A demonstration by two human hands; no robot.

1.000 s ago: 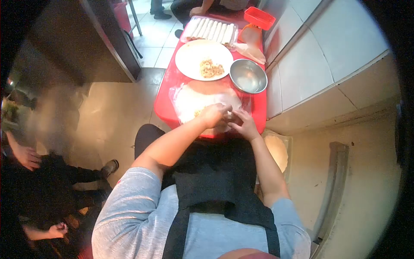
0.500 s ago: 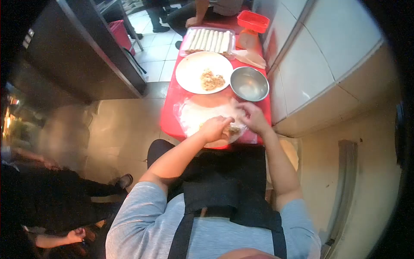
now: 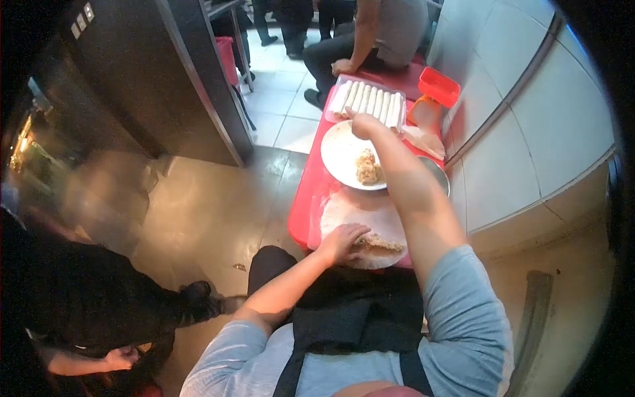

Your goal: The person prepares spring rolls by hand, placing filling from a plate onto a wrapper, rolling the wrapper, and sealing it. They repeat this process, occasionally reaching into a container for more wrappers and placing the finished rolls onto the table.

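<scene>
A round, pale wrapper sheet [image 3: 360, 212] lies on the red table in front of me. Along its near part runs a strip of crumbly brown filling [image 3: 387, 246]. My left hand [image 3: 342, 243] rests at the left end of that strip, its fingers stretched out and grasping nothing visible. My right hand [image 3: 363, 124] is extended over the far rim of the white plate [image 3: 338, 151], its index finger pointing at the near edge of a clear tray [image 3: 335, 120] of pale rolls [image 3: 366, 100]. On the plate sits a heap of the same filling [image 3: 368, 167].
A metal bowl [image 3: 436, 173] is partly hidden behind my right forearm. Farther back are a red container [image 3: 439, 87] and loose wrapper sheets [image 3: 425, 141]. A tiled wall [image 3: 509, 132] borders the right side. One person [image 3: 390, 36] sits beyond the tray; another [image 3: 86, 284] is at left.
My right hand has left the wrapper and reached forward to the tray of rolls. My left hand stays by the filling, fingers now stretched over its end. The view has shifted.
</scene>
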